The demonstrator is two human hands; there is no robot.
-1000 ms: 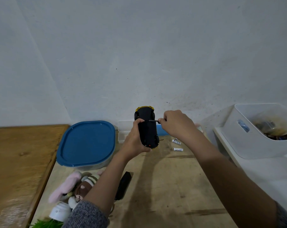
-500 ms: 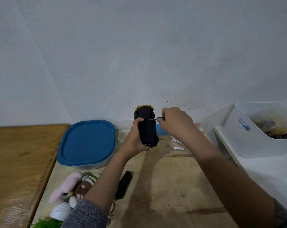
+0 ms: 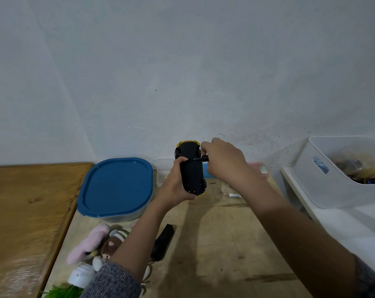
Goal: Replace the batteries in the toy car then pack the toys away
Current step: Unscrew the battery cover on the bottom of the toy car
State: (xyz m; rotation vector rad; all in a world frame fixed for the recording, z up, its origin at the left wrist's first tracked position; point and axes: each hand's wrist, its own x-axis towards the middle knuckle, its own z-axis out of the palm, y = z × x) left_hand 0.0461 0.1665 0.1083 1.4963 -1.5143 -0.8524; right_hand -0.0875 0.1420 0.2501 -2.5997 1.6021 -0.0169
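We see two bare hands raised above a pale wooden table (image 3: 214, 244), in front of a plain wall.

The left hand (image 3: 176, 183) is closed around a toy car (image 3: 192, 171), with the thumb across its near side and the fingers wrapped behind. The car is held off the table and stands almost on end. Its black underside faces us and a yellow edge shows at the top and bottom.

The right hand (image 3: 223, 162) is curled, pinching a small screwdriver (image 3: 198, 159) between thumb and fingertips. The tool lies level, and its tip meets the upper part of the car's underside, just beside the left thumb. The right hand sits immediately to the right of the car.

A white battery (image 3: 234, 195) lies on the table under the right forearm. Part of a second one may show near it, but we cannot tell.

On the left of the table sits a container with a blue lid (image 3: 118, 186). Nearer to us lie soft toys (image 3: 98, 244), partly hidden by the left arm, and beside them a black oblong object (image 3: 162, 241). A white bin (image 3: 343, 190) stands on a white surface at the far right.
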